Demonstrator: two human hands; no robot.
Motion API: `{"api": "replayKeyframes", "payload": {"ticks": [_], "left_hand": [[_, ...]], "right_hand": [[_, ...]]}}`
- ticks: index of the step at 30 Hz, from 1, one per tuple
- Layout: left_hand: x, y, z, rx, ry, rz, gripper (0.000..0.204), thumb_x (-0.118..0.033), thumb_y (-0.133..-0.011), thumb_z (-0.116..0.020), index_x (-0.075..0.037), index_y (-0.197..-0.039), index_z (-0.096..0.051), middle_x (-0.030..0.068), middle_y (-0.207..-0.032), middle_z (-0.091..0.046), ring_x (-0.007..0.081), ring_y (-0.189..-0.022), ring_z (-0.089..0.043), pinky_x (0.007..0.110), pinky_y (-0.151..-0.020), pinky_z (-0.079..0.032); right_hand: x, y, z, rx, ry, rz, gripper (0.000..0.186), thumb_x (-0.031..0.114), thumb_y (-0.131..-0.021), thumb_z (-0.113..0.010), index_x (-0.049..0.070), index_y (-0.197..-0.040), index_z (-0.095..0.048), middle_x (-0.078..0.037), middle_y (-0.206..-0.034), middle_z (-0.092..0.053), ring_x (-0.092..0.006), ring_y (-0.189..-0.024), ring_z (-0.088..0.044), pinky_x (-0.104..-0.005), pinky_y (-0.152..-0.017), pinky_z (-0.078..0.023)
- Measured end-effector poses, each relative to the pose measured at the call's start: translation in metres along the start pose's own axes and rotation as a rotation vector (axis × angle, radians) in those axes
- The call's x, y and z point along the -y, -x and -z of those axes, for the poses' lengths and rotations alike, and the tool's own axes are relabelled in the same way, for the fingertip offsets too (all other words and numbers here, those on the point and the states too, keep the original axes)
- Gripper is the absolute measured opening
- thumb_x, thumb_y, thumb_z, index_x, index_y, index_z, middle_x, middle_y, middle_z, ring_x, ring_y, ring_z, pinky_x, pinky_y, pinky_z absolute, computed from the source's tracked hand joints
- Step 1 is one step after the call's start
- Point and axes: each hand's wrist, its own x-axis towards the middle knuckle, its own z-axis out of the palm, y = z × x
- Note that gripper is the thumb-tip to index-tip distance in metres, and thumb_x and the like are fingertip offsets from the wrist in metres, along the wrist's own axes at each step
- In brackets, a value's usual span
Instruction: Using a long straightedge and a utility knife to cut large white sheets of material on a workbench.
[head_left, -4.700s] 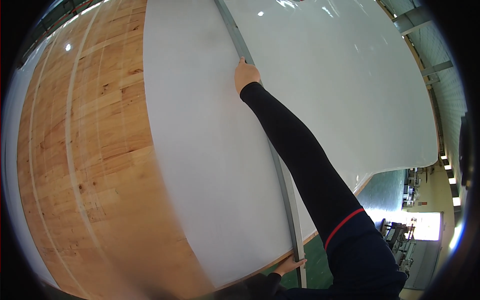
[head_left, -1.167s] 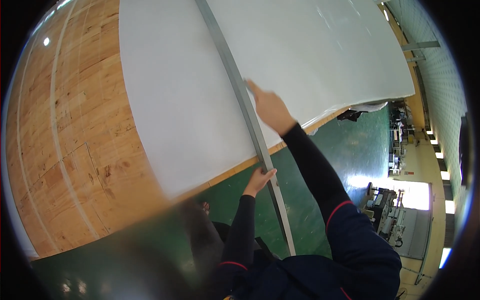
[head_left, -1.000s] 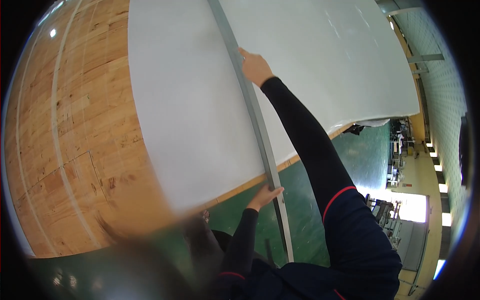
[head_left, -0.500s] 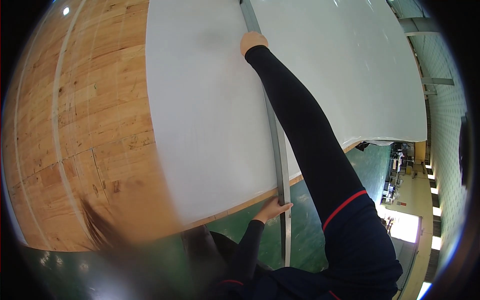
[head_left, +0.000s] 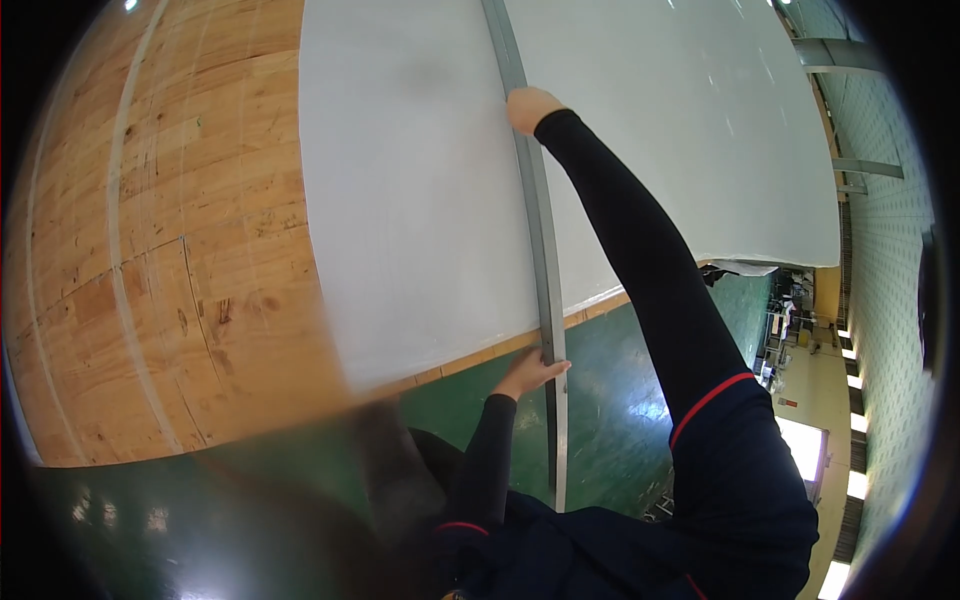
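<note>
A long grey metal straightedge bar (head_left: 540,235) lies across a large white sheet (head_left: 420,230) on the wooden table. Its near end juts past the table edge over the floor. Just off that edge, my left hand (head_left: 527,374) grips the overhanging bar, with the thumb across its top. Farther up the sheet, my right hand (head_left: 533,110) is closed in a fist against the right side of the bar. Its fingers are turned away from view, so anything inside the fist is hidden.
Bare wooden tabletop (head_left: 230,250) with pale lines stretches to the left of the sheet. A green floor (head_left: 610,400) shows below the near edge. Toward the far right are a patterned wall (head_left: 890,260) and a bright opening (head_left: 802,447).
My right hand has come nearer to me along the bar and now sits at its right side. My left hand keeps its grip near the table edge. The whole view has shifted slightly.
</note>
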Motion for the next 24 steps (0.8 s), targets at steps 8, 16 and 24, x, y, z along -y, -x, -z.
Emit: {"api": "replayKeyframes", "payload": {"ticks": [8, 16, 24], "left_hand": [[0.007, -0.005, -0.006, -0.048, 0.097, -0.069, 0.042, -0.038, -0.064, -0.058, 0.001, -0.078, -0.057, 0.0121, -0.071, -0.058, 0.0212, -0.067, -0.056, 0.029, -0.062, -0.042], [0.006, -0.005, -0.006, -0.067, 0.126, -0.057, 0.043, -0.038, -0.064, -0.06, 0.003, -0.078, -0.056, 0.0128, -0.071, -0.057, 0.0196, -0.066, -0.056, 0.029, -0.062, -0.043], [-0.006, -0.002, -0.002, -0.071, 0.07, 0.008, 0.047, -0.04, -0.063, -0.061, 0.003, -0.083, -0.055, 0.0118, -0.075, -0.057, 0.0194, -0.068, -0.056, 0.029, -0.063, -0.042]], "right_hand": [[0.022, 0.095, -0.031, -0.077, -0.179, -0.036, 0.018, 0.008, -0.075, -0.037, -0.002, -0.083, -0.05, -0.019, -0.067, -0.055, -0.0334, -0.066, -0.054, -0.0398, -0.059, -0.045], [0.047, 0.175, -0.046, -0.019, -0.248, -0.066, 0.043, 0.0, -0.069, -0.038, -0.003, -0.111, -0.038, -0.021, -0.066, -0.055, -0.033, -0.063, -0.054, -0.0384, -0.058, -0.045], [0.073, 0.22, -0.057, -0.016, -0.255, -0.156, 0.043, 0.001, -0.069, -0.038, -0.002, -0.112, -0.038, -0.02, -0.064, -0.054, -0.0325, -0.061, -0.054, -0.0384, -0.054, -0.045]]}}
